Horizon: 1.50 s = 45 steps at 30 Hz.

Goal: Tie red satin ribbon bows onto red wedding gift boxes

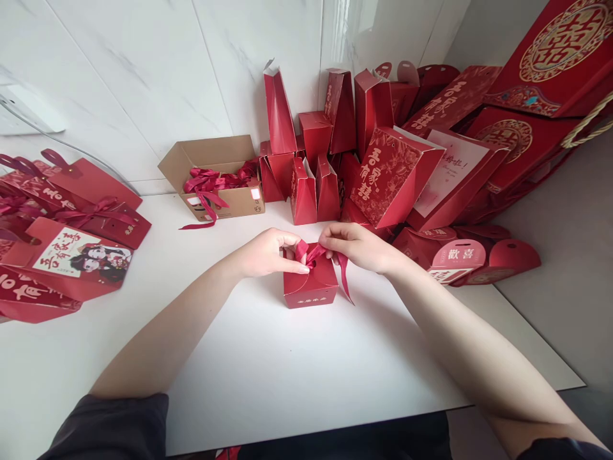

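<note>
A small red box (pixel 310 284) sits near the middle of the white bench (pixel 268 364). The left hand (pixel 268 253) pinches one end of a dark red ribbon (pixel 316 254) on top of it; the right hand (pixel 357 246) grips the other end. Folded red boxes (pixel 316 185) and an open cardboard carton (pixel 215 172) crowd the far edge.

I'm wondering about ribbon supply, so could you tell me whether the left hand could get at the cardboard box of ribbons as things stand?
Probably yes: the white table between the left hand and the cardboard box looks bare, though that hand is pinching the ribbon.
</note>
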### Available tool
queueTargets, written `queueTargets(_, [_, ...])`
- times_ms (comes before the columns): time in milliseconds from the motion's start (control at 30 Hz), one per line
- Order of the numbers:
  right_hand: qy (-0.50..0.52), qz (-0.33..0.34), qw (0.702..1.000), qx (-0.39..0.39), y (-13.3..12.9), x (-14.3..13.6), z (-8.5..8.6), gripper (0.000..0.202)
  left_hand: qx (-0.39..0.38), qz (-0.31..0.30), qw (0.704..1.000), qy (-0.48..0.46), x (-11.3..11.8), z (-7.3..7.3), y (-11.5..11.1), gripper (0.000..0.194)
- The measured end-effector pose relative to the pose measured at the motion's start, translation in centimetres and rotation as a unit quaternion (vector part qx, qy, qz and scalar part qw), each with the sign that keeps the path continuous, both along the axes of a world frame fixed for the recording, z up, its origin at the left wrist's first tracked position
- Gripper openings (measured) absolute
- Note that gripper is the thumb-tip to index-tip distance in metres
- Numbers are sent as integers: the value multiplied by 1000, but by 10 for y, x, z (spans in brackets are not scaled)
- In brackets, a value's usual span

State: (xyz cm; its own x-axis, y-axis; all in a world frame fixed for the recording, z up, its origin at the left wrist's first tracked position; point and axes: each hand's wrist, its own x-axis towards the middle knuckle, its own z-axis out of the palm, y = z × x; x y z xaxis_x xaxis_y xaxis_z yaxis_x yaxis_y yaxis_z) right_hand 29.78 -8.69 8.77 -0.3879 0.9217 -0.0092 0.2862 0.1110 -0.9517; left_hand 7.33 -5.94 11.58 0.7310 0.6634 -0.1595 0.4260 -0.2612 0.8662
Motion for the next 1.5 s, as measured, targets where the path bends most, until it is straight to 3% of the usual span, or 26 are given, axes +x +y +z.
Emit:
queueTargets(100, [32,45,998,11,-2,1,3,14,9,2,1000,9,0,0,0,22])
queueTargets(233, [-7,91,994,57,-6,2,12,24,5,-3,1000,6,0,1,0,20])
queueTargets(367, [-54,125,985,111,-11,1,17,18,-6,-5,1000,-2,0,2,0,19])
queueTargets(667, [-130,60,949,280,-10,0,14,15,-27,4,1000,0,1,4,-3,24])
queueTargets(833, [-164,31,942,291,-10,2,13,15,-61,-5,998,-23,0,6,-3,22])
queueTargets(1133, [-120,47,950,284,-15,3,20,17,-94,-3,994,-48,-1,6,-2,23])
queueTargets(1500, [-142,164,936,278,-24,-1,26,14,-88,29,993,-69,3,-1,-2,23])
